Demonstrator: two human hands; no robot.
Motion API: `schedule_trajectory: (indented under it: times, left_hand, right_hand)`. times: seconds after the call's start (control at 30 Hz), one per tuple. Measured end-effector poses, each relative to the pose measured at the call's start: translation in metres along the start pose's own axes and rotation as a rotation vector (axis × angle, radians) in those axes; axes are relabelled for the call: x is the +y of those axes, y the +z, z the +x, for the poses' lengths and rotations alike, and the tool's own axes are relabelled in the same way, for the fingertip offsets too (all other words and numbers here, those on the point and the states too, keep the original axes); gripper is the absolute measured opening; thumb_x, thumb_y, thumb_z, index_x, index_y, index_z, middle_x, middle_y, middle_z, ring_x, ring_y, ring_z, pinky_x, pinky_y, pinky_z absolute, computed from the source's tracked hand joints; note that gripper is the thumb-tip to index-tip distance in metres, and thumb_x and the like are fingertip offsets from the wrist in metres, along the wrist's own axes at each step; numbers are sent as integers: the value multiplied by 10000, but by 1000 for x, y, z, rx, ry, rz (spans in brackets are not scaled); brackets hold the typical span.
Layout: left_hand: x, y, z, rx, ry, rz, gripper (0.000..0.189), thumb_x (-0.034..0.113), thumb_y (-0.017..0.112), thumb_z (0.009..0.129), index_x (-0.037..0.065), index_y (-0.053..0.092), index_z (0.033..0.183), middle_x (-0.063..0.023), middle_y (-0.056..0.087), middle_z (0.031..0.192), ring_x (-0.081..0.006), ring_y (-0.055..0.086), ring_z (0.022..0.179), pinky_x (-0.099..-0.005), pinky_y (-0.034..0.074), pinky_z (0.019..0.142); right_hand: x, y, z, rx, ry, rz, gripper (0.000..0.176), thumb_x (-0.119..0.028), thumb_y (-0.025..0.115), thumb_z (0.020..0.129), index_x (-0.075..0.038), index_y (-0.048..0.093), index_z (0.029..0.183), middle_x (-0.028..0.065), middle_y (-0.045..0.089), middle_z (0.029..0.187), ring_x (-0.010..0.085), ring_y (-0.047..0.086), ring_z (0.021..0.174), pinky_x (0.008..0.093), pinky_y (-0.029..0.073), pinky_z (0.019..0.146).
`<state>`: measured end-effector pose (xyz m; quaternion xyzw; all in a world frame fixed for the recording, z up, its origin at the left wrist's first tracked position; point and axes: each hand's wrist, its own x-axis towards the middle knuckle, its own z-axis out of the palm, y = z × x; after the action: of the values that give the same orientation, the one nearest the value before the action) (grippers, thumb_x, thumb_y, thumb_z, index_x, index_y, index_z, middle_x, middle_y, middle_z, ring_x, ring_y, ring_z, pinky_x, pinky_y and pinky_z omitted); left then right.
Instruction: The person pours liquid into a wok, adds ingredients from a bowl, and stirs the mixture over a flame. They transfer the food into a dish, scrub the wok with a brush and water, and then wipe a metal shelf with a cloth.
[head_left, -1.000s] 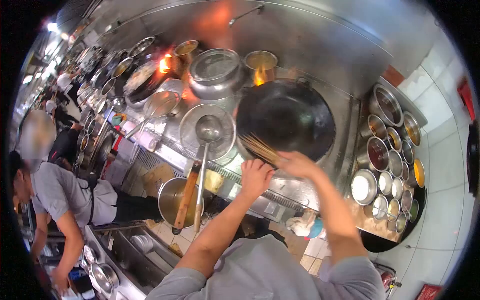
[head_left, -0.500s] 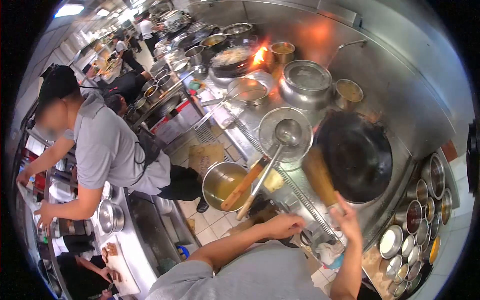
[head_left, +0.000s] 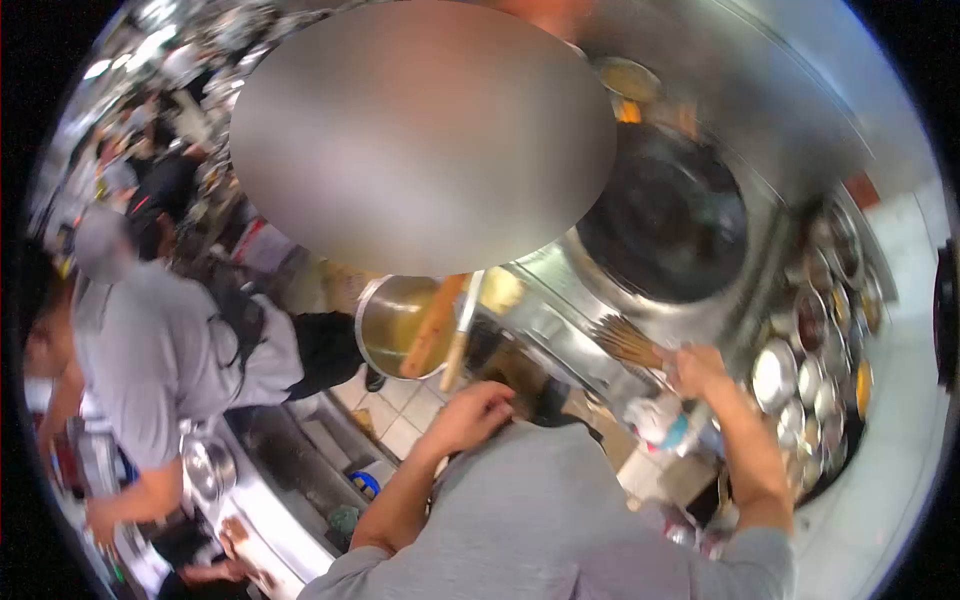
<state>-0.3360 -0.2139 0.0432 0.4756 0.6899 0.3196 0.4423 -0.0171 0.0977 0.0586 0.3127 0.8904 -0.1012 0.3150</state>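
My right hand (head_left: 697, 372) is closed round the end of a bamboo brush (head_left: 628, 343), whose splayed bristles point left over the stove's front edge. Behind the brush sits a large black wok (head_left: 665, 215). My left hand (head_left: 474, 414) is near my waist with its fingers curled; whether it holds anything is too small to tell. Beyond that hand, a wooden handle (head_left: 434, 328) and a lighter ladle handle (head_left: 460, 335) jut out over a metal pot of yellowish liquid (head_left: 385, 318). A large blurred oval hides the stove's upper left part.
Sauce and seasoning containers (head_left: 812, 320) stand at the right. A crumpled white cloth (head_left: 650, 418) lies at the stove's front edge. A person in a grey shirt (head_left: 165, 345) works at the left counter, beside metal bowls (head_left: 208, 465). Flame (head_left: 628, 111) shows behind the wok.
The brush has come away from beside the wok towards me, and my right hand has closed on it. My left hand has moved left. The view has shifted and blurred.
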Motion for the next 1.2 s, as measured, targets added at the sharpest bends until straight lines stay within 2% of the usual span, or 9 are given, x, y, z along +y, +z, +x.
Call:
schedule_trajectory:
  times: [0.27,0.37,0.47,0.6,0.73,0.9,1.03,1.1,1.2]
  left_hand:
    - [-12,4,9,-9,66,-44,285,159,697,971,38,639,1222,-155,710,1040,-255,719,958,-357,574,791]
    - [-8,0,16,-17,143,26,281,156,696,971,33,639,1217,-157,708,1029,-252,718,944,-356,573,795]
    - [5,-3,21,-46,79,4,279,145,695,969,26,639,1215,-157,703,1026,-251,714,943,-354,570,812]
    - [15,-1,28,-71,31,-55,275,131,711,962,33,660,1215,-88,711,1016,-167,678,957,-326,537,862]
    - [9,-8,27,3,154,-20,264,121,704,955,11,652,1190,-156,693,1057,-262,707,944,-352,562,835]
    - [1,-23,23,354,269,183,255,95,687,933,5,654,1169,-168,666,1052,-334,660,970,-404,523,856]
    - [-9,-40,1,617,82,417,364,136,686,903,11,607,1236,-210,607,1119,-424,581,1061,-473,472,933]
    - [-27,-35,-17,657,34,462,388,151,699,899,0,594,1241,-220,597,1132,-428,584,1065,-478,477,924]
    - [-40,-29,-29,747,34,392,365,132,703,896,2,599,1221,-195,593,1088,-381,597,1038,-456,492,894]
  right_hand:
    - [52,22,-71,-176,183,-77,652,-277,749,821,-345,594,1450,125,722,1181,315,664,1181,453,523,997]
    - [66,32,-82,-121,248,-88,646,-307,757,822,-331,596,1448,138,721,1180,318,674,1160,447,536,978]
    - [50,-23,-102,-118,356,36,531,-255,606,920,-294,595,1450,106,696,1299,292,653,1218,428,521,1021]
    - [50,14,-88,-127,457,105,514,-333,546,953,-261,585,1460,101,672,1353,301,644,1230,432,511,1043]
    - [58,52,-110,-232,415,182,588,-374,582,906,-244,564,1480,86,625,1427,302,589,1305,424,461,1104]
    - [76,57,-135,37,429,374,662,-427,667,872,-163,566,1471,185,620,1405,369,596,1279,424,463,1099]
    - [77,111,-113,343,508,430,671,-400,650,907,-111,518,1498,268,637,1330,398,607,1247,475,490,1043]
    - [31,163,-81,273,627,657,714,-337,641,924,-139,406,1568,347,646,1222,449,630,1164,532,521,946]
    - [-29,208,-71,432,771,701,770,-281,620,945,-191,271,1625,360,619,1188,537,630,1036,569,525,867]
